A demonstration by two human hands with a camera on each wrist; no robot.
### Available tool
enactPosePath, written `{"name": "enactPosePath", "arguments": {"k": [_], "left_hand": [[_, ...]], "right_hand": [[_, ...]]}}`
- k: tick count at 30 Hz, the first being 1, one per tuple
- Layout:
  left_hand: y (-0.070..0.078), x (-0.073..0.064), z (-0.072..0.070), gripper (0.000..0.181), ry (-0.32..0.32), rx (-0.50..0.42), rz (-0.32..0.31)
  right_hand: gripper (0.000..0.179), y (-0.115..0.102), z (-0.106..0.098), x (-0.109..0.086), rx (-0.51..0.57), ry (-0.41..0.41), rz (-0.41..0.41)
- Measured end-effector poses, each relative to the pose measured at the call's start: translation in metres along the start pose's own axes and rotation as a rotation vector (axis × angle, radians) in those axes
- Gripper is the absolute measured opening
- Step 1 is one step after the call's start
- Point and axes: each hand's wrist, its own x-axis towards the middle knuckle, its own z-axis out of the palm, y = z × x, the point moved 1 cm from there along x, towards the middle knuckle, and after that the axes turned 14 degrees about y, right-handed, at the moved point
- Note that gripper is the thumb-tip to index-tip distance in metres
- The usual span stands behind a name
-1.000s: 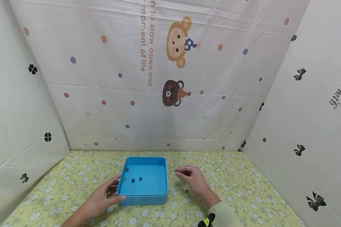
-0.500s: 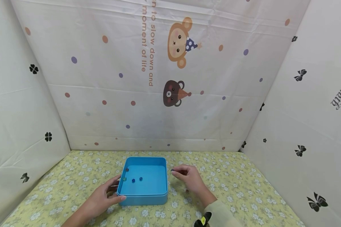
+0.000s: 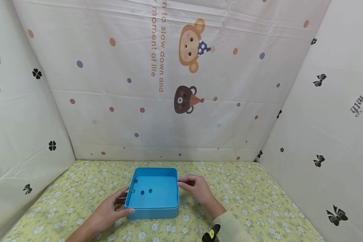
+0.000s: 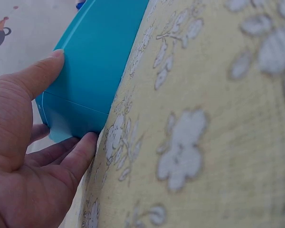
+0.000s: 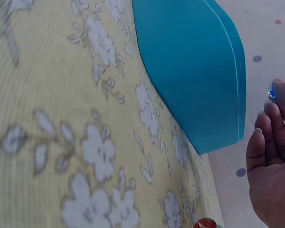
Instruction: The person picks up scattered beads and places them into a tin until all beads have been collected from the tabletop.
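Note:
A square, open-topped blue box [image 3: 153, 212] sits on the flowered cloth. My left hand [image 3: 110, 210] grips its near left corner, thumb by the rim and fingers against the side, as the left wrist view also shows. Between thumb and index finger my right hand [image 3: 196, 190] pinches a small faceted blue bead [image 5: 271, 91], right at the box's right rim. Inside the box lie two dark blue beads, one [image 3: 142, 192] left of the other [image 3: 150, 190]. A green bead [image 3: 133, 191] and a dark reddish bead [image 3: 135, 181] lie along the left wall.
Yellow flowered cloth [image 3: 245, 188] covers the table. A red bead [image 5: 205, 223] lies on it near the right hand, hidden in the head view. White printed sheets stand as a back wall [image 3: 157, 127] and as side walls on the left and right.
My right hand has moved left with the blue bead, from beside the box to its right rim. The left hand and the box have stayed in place.

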Motion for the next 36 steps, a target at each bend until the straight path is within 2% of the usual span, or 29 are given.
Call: {"name": "enactPosePath", "arguments": {"k": [15,21,36], "left_hand": [[0.001,0.001,0.001,0.090,0.021,0.029,-0.004],[0.000,0.001,0.000,0.090,0.017,0.025,-0.007],[0.001,0.000,-0.001,0.090,0.005,0.016,0.002]], "right_hand": [[0.033,-0.003,0.010,0.005,-0.022,-0.038,0.013],[0.032,-0.007,0.013,0.009,-0.050,-0.065,-0.037],[0.020,-0.026,0.025,0.019,-0.216,-0.086,-0.061]]}}
